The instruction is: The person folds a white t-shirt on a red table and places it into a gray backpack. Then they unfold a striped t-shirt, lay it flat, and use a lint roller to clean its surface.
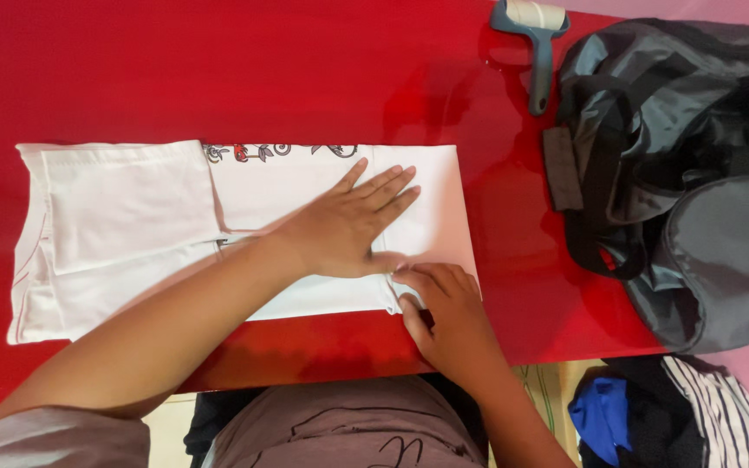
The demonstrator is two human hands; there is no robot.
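A red table (218, 69) fills most of the view and carries everything else. The largest thing on it is a white folded garment (114, 225), lying lengthwise across the middle of the table, its edges squared into a long rectangle; it serves here as the landmark. Along the garment's far edge runs a small printed band of dark curls and red spots (279, 151), the only marking in view; no label or tag can be made out.

Right of the garment, well apart from it, a dark grey bag (695, 173) slumps open at the table's right end, its strap trailing toward the garment. Beyond the garment's far right corner, just beside the bag, a lint roller (537, 43) with a blue-grey handle lies flat on the table.

The left hand (348, 230) lies on the garment's right half, fingers spread and palm flat, gripping nothing, apparently pressing the cloth so it stays put. The right hand (439, 303) sits at the garment's near right corner, its fingertips closed in a pinch on the cloth edge, seemingly to keep the fold aligned.

Below the table's near edge, right of the garment, striped and blue clothes (652, 407) lie heaped.
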